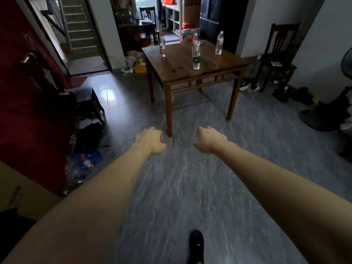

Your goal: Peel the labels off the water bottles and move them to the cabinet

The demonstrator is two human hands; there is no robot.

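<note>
Bottles, four, upright on wooden counter (182, 60): red-label bottle (162, 47) at far left; green-label bottle (196, 58) near front edge; another bottle (195, 40) just behind it; clear bottle (219, 43) at right. Left hand (150, 140) and right hand (211, 141): held out over grey floor (181, 187), well short of counter, each grip loosely curled, holding nothing. Chair (278, 54) beside right wall.

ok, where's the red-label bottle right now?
Head view: the red-label bottle stands upright near the wooden table's far left corner, left of the green-label bottle.
</note>
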